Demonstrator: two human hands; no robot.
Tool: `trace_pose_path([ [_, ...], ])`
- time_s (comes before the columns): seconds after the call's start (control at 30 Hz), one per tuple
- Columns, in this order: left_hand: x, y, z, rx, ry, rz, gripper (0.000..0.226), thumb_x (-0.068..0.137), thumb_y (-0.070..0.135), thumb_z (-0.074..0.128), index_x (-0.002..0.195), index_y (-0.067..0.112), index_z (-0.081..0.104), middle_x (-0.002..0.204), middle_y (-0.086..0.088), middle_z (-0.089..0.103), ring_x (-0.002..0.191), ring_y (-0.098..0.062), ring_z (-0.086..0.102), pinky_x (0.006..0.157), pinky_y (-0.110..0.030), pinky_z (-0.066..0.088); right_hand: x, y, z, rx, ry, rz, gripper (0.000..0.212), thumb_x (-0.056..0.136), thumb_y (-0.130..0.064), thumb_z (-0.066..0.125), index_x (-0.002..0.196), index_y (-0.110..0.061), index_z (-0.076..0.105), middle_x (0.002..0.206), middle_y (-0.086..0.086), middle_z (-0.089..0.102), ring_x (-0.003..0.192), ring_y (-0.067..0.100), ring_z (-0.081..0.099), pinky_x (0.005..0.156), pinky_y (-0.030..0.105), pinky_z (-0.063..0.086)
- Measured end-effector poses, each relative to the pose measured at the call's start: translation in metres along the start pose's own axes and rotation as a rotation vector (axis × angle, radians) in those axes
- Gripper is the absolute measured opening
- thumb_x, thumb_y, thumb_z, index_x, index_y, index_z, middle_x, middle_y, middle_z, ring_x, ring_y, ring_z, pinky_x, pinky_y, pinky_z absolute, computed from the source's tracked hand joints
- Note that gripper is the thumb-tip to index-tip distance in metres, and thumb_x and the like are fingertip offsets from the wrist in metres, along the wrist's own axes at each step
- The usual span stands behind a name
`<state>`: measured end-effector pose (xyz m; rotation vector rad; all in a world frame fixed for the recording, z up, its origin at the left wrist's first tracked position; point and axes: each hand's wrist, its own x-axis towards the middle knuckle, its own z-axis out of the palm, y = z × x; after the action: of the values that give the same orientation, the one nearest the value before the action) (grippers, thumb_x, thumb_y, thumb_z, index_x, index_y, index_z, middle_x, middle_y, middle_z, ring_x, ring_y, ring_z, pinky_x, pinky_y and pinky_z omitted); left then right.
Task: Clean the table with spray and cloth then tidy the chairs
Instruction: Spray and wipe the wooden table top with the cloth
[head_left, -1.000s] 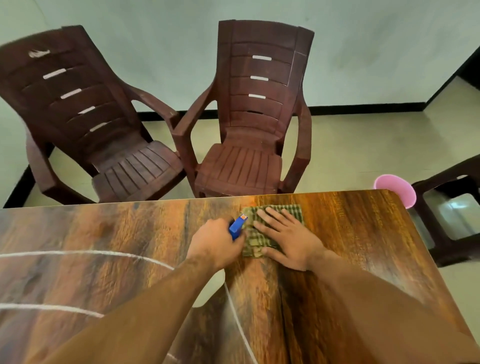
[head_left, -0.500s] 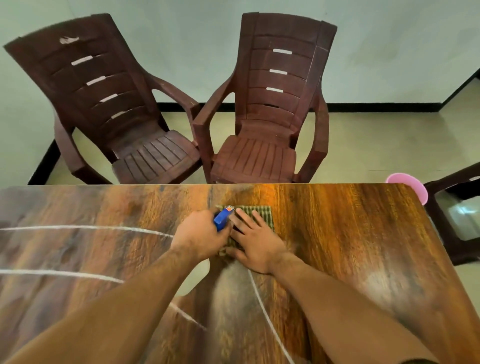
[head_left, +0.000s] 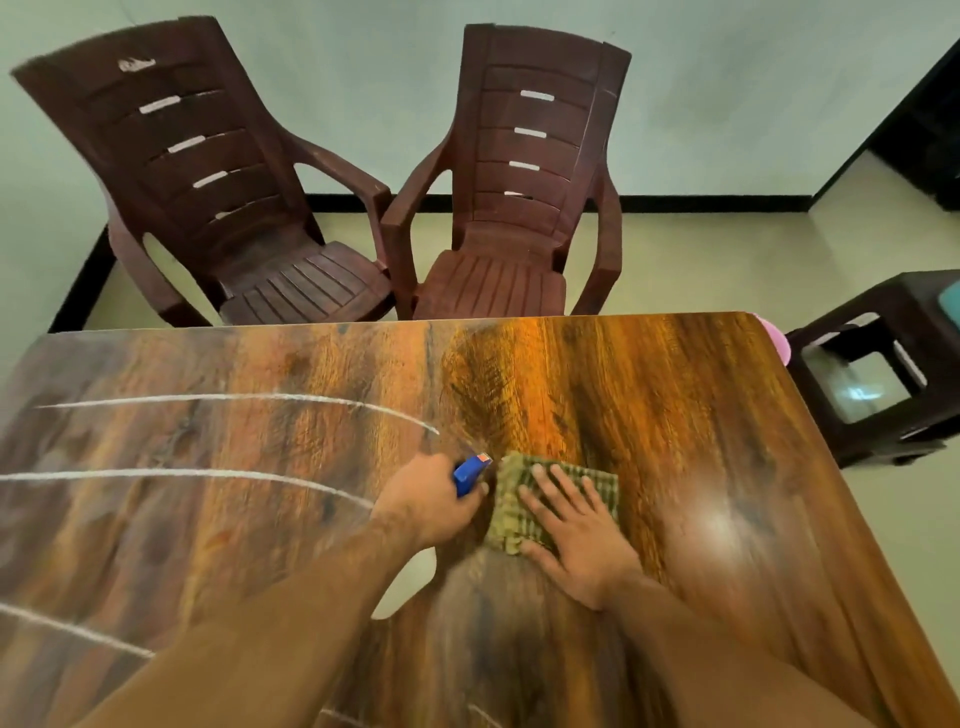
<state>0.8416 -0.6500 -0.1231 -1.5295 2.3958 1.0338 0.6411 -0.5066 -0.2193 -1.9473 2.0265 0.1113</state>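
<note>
On the glossy wooden table (head_left: 701, 415) lies a folded green checked cloth (head_left: 511, 512), near the middle. My right hand (head_left: 574, 530) presses flat on the cloth with its fingers spread. Just left of it, my left hand (head_left: 434, 501) grips a spray bottle; only its blue nozzle head (head_left: 470, 473) shows, pointing away from me, and the bottle's body is hidden by the hand. White curved streaks (head_left: 208, 400) cross the left half of the tabletop. Two dark brown plastic armchairs, one on the left (head_left: 234, 208) and one on the right (head_left: 519, 208), stand beyond the far table edge.
A dark plastic stool (head_left: 878, 364) stands off the table's right side, with a pink round object (head_left: 779, 340) peeking out at the far right corner. Pale floor and a light wall with black skirting lie beyond the chairs.
Both hands, with cloth and spray bottle, have drawn back from the far edge toward me and slightly right. More bare wood now lies between the cloth and the chairs.
</note>
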Motion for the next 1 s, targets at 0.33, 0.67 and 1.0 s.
trace_pose_path([
  [0.33,-0.065,-0.012,0.044,-0.028,-0.082,0.037,0.030,0.090,0.052,0.062,0.090,0.023,0.057,0.077,0.001,0.062,0.064,-0.013,0.055,0.060,-0.028,0.044,-0.112,-0.036,0.035,0.049,-0.003,0.165,0.068,0.100,-0.070,0.015,0.159,-0.039,-0.001,0.166,-0.009,-0.018,0.151,0.015,-0.024,0.121,0.047,-0.014],
  [0.67,-0.143,0.008,0.093,-0.075,-0.137,0.043,0.021,0.092,0.044,0.065,0.097,0.026,0.057,0.078,0.004,0.061,0.070,-0.012,0.059,0.071,-0.030,0.053,-0.195,-0.076,0.075,0.064,0.046,0.200,0.070,0.101,-0.067,0.019,0.159,-0.035,-0.002,0.168,-0.004,-0.012,0.151,0.017,-0.024,0.121,0.049,-0.010],
  [1.0,-0.228,0.002,0.138,-0.043,-0.110,-0.020,0.019,0.092,0.043,0.061,0.088,0.026,0.054,0.075,0.005,0.058,0.069,-0.017,0.056,0.064,-0.029,0.043,-0.268,-0.168,0.114,0.114,0.059,0.279,0.070,0.100,-0.058,0.030,0.159,-0.021,0.020,0.168,0.007,0.007,0.155,0.030,0.001,0.121,0.053,0.001],
])
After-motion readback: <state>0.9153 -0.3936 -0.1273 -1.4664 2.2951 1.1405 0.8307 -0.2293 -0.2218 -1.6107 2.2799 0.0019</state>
